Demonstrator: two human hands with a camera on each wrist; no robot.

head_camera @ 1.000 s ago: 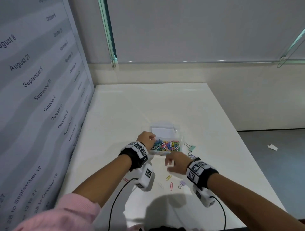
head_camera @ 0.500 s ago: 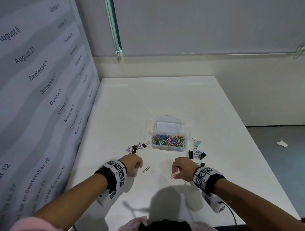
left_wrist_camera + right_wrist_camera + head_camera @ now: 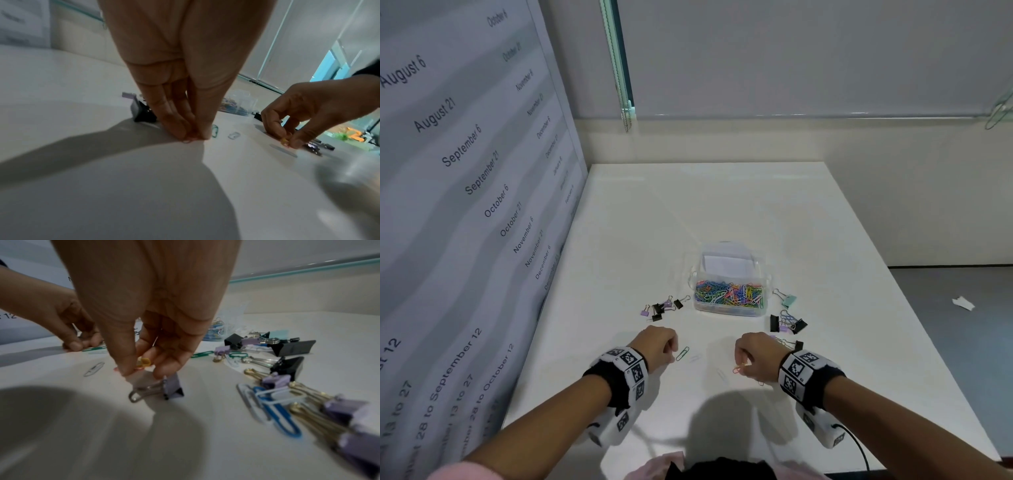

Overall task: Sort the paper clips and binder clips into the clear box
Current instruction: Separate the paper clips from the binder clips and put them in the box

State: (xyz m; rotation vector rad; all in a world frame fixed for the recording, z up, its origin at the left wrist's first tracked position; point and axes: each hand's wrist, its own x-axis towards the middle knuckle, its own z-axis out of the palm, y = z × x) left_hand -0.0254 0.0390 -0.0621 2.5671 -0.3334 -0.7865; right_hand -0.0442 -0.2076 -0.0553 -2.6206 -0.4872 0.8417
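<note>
Step in hand: gathering loose paper clips off the bench (image 3: 722, 212).
Right hand (image 3: 758, 356): grip pinched on a yellow paper clip (image 3: 143, 361).
Left hand (image 3: 657, 346): fingertips pinched at the bench; contents cannot tell.
Clear box (image 3: 729, 274): mid-bench, holding coloured clips.
Next: carry to box, release.

Along the left edge of the counter (image 3: 722, 205) you face a grey wall panel (image 3: 448, 205) printed with rows of dates: "August 6", "August 21", "September 6", "September 21", "October 6", "October 21", "November 6", "November 21", "December 6". Lower on it you can read "28 to September 12", "13 to 27" and "28 to October 12". Your wristbands (image 3: 630, 366) carry black-and-white square code markers, no words.
</note>
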